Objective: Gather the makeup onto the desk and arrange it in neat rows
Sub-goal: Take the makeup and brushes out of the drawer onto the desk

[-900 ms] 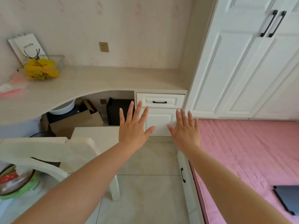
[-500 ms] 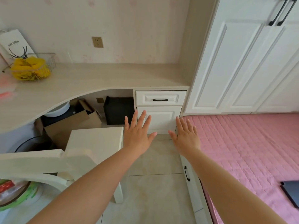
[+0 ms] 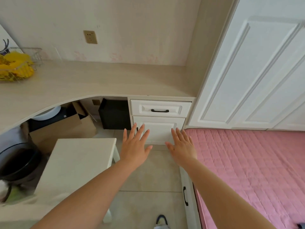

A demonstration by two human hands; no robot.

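Note:
My left hand (image 3: pixel 134 146) and my right hand (image 3: pixel 182 146) are stretched out in front of me, palms down, fingers spread, holding nothing. They hover over the tiled floor in front of the white cabinet door (image 3: pixel 159 129) under the desk. The pale wooden desk (image 3: pixel 92 81) curves along the wall above them, and this stretch of its top is bare. A white drawer (image 3: pixel 160 108) with a black handle sits just under the desktop. No makeup shows in this view.
A wire basket with yellow contents (image 3: pixel 15 66) stands on the desk's far left. A white chair (image 3: pixel 76 162) stands at my left. Cardboard boxes (image 3: pixel 66 128) and a black bin (image 3: pixel 115 114) sit under the desk. A pink bed (image 3: pixel 247 162) and white wardrobe (image 3: pixel 255 71) fill the right.
The view has moved forward and tilted down toward the desk and its drawers. Both hands stay open and spread, now lower in the frame, near the cabinet door.

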